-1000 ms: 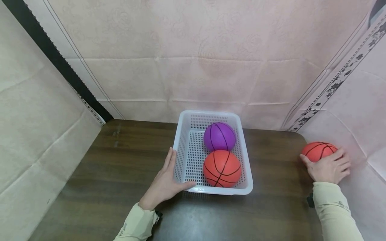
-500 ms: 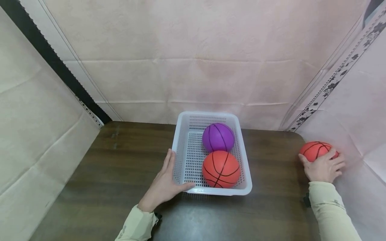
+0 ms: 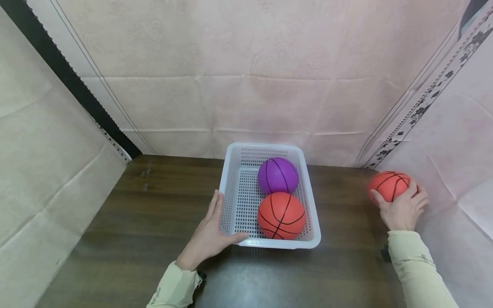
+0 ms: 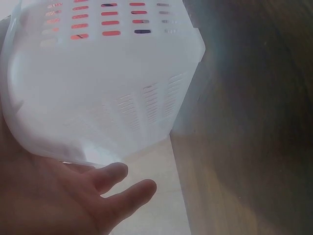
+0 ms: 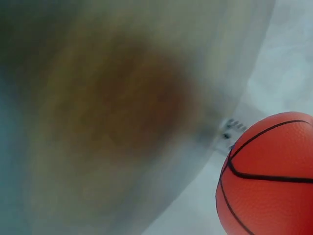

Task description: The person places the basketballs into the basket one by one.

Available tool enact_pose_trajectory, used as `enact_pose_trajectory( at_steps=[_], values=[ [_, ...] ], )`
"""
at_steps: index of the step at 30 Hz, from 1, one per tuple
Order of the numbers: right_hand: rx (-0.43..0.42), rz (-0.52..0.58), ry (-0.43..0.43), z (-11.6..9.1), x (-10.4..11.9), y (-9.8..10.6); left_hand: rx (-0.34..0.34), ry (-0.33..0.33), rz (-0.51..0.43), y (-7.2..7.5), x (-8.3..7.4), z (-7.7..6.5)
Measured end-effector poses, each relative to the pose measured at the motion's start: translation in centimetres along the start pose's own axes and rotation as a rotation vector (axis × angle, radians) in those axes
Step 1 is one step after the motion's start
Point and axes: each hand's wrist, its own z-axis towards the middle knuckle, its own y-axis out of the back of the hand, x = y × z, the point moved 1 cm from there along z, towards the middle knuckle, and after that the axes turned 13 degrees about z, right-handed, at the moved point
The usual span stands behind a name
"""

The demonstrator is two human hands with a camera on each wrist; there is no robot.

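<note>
My right hand (image 3: 404,208) grips an orange-red toy basketball (image 3: 388,185) with black lines, at the table's right edge. The same ball fills the lower right of the right wrist view. My left hand (image 3: 209,233) rests against the near left corner of a white perforated plastic basket (image 3: 316,229), thumb along the near rim and straight fingers along the left side. In the left wrist view, two fingers (image 4: 132,198) stick out beside the basket wall. Inside the basket sit a purple ball (image 3: 278,175) and, nearer me, another orange-red basketball (image 3: 281,216).
The dark wooden table (image 3: 161,226) runs under the basket. Pale cloth (image 3: 250,102) hangs behind it, with more cloth along the left and right sides. A blurred sleeve covers much of the right wrist view.
My right hand has moved left with the basketball, bringing it up from beyond the table's right edge toward the basket. The left hand and basket have stayed almost still.
</note>
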Motion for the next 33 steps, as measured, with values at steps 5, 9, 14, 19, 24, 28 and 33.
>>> enact_pose_trajectory(
  at_steps=[5, 9, 14, 19, 24, 28, 33],
  values=[
    [-0.02, 0.072, 0.096, -0.2, 2.4, -0.8, 0.003, 0.003, 0.003, -0.1, 0.1, 0.1],
    [0.003, 0.127, 0.142, -0.4, 4.6, -1.5, -0.003, 0.001, 0.012, -0.2, 0.1, 0.1],
    [0.072, 0.179, 0.15, -0.9, 7.1, -2.3, -0.006, -0.002, 0.014, -0.2, 0.0, 0.1],
    [0.148, 0.22, 0.14, -1.5, 9.6, -2.7, -0.006, -0.006, 0.016, -0.1, 0.1, 0.0],
    [0.184, 0.304, 0.179, -2.2, 12.6, -2.9, -0.005, -0.008, 0.015, -0.1, 0.1, 0.0],
    [0.221, 0.337, 0.252, -2.9, 14.9, -3.2, -0.01, -0.009, 0.013, 0.0, 0.1, 0.0],
    [0.287, 0.376, 0.351, -3.6, 17.4, -3.9, -0.008, -0.007, 0.005, -0.1, 0.0, 0.0]
  ],
)
